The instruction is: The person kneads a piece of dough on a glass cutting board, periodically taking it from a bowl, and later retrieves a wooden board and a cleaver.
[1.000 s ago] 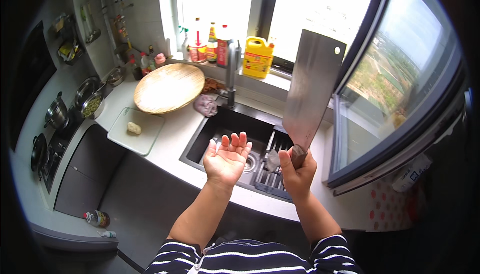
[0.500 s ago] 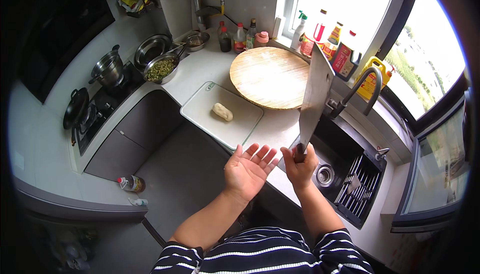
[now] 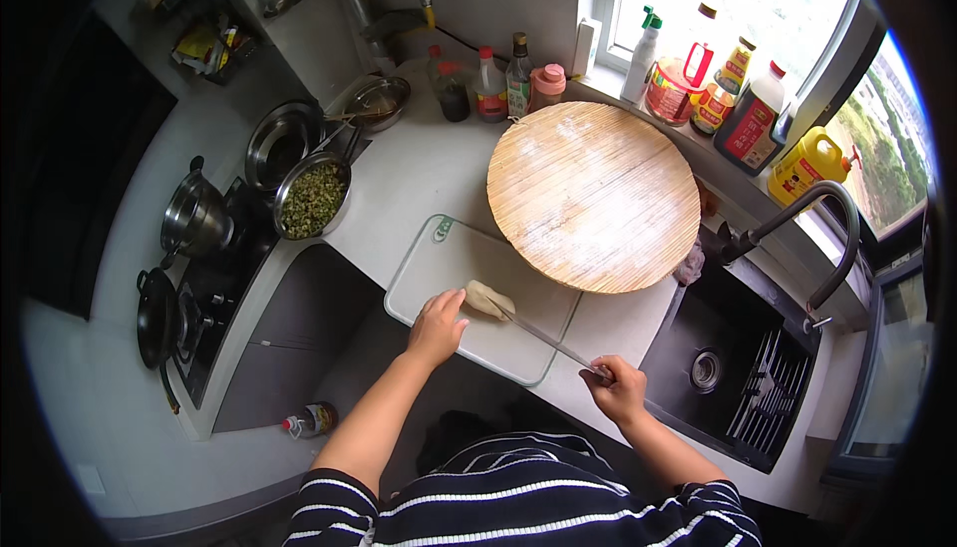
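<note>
A short roll of pale dough (image 3: 489, 300) lies on the white, green-edged cutting board (image 3: 429, 273). My left hand (image 3: 437, 328) is at its left end, fingers curled against it. In my right hand (image 3: 620, 389) is the handle of a cleaver (image 3: 554, 344), closed in the fist. The blade appears almost edge-on, slanting from the handle up to the dough, and its tip end meets the right part of the roll. Whether it has cut into the dough cannot be made out.
Behind the board lies a round, floured slatted lid (image 3: 595, 198). Left of it stand a bowl of chopped green filling (image 3: 314, 200) and a steel pot (image 3: 196, 216) by the stove. A dark sink (image 3: 670, 367) with a curved faucet (image 3: 847, 233) is on the right. Bottles (image 3: 488, 88) line the back.
The cleaver has come down from upright in the air to the dough. My left hand, palm up and open before, has turned over and moved to the dough. The view has shifted.
</note>
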Available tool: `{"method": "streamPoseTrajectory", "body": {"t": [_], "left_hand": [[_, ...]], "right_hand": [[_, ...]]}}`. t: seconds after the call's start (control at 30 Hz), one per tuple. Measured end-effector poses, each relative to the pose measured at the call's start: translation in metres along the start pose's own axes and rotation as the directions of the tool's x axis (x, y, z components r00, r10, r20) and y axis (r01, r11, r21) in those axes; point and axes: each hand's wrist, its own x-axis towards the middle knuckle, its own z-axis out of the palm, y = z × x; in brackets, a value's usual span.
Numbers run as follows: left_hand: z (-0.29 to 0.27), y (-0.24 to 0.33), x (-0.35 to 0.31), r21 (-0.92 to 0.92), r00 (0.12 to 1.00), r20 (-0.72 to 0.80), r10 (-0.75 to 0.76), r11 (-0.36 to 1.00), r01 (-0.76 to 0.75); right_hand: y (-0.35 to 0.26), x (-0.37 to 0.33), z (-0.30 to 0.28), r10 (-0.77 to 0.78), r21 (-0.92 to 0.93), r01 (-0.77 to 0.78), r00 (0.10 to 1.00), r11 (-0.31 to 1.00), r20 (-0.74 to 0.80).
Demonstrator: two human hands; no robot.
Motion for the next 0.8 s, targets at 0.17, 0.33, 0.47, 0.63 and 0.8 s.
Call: {"method": "streamPoseTrajectory", "body": {"t": [0.17,0.33,0.47,0.63,0.8], "left_hand": [[0.013,-0.016,0.063,0.064,0.935,0.229,0.272,0.954,-0.293],[0.035,-0.031,0.089,-0.061,0.789,0.309,0.531,0.839,-0.541],[0.034,-0.045,0.096,-0.202,0.736,0.311,0.601,0.799,-0.566],[0.017,-0.04,0.112,-0.249,0.721,0.243,0.649,0.76,-0.6],[0.008,-0.053,0.126,-0.199,0.749,0.175,0.639,0.768,-0.609]], "right_hand": [[-0.014,-0.012,-0.008,0.213,-0.187,-0.204,0.977,0.961,0.028],[-0.066,-0.009,0.014,0.377,-0.03,-0.383,0.919,0.923,-0.119],[-0.124,0.078,0.026,0.277,-0.196,-0.391,0.856,0.899,-0.438],[-0.058,0.198,0.028,0.135,-0.398,-0.406,0.819,0.823,-0.557],[0.01,0.259,0.062,0.108,-0.699,-0.476,0.858,0.534,-0.502]]}}
